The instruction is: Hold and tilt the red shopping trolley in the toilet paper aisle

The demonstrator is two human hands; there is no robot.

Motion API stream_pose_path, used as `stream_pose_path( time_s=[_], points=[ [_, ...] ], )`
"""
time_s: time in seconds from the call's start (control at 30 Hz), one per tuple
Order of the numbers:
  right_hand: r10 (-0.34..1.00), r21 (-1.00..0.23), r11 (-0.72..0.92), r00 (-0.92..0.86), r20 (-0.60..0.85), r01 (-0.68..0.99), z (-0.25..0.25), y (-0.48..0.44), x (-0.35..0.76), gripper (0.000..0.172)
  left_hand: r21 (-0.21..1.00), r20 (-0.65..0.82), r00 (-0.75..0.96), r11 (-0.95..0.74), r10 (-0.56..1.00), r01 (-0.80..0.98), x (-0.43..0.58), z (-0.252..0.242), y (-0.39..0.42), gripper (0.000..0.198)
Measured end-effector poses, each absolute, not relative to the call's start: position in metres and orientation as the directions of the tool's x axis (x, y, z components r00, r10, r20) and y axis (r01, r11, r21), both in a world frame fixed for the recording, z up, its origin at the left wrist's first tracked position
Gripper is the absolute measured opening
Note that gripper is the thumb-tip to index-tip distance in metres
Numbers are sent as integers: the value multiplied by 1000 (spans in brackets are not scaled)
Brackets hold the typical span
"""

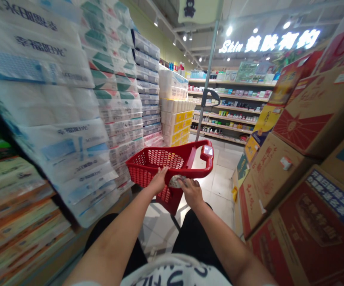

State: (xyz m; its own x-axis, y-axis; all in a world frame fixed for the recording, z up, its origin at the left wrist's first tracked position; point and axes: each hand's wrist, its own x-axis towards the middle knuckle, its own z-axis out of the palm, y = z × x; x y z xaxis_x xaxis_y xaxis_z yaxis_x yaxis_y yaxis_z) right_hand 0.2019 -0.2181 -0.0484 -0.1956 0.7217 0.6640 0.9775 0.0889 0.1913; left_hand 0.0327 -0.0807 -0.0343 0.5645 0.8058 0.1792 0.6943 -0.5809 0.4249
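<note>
Supermarket aisle. Tall stacks of white plastic-wrapped tissue packs (70, 99) wall the left, and brown and red cardboard cartons (302, 159) wall the right, both close. Between them, on the pale tiled floor (222, 178), a red plastic mesh shopping cart (160, 161) stands just ahead of the person. Its long axis runs away toward far shelves of goods (228, 115), and its near handle bar lies crosswise. The left hand (159, 179) has its fingers curled over the bar. The right hand (192, 191) is clenched on a pale crumpled wad (176, 181) against the bar. A grey metal pole (207, 79) rises beyond.
</note>
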Motion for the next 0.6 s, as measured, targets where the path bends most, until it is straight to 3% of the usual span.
stream_pose_path(
  time_s=[0.13,0.27,0.43,0.6],
  points=[
    [692,196,139,-237,681,971,-58,-217,203,30,300,225,586,-627,779,719,27,-34,-89,82],
    [638,150,127,-196,745,981,-58,-218,206,38,164,273,611,-662,743,732,26,-33,-94,81],
    [698,152,134,-202,687,979,-58,-220,213,39,3,320,622,-657,715,754,31,-25,-99,77],
    [666,103,131,-164,728,986,-70,-224,219,43,-170,455,668,-679,589,714,33,-28,-108,70]
  ],
)
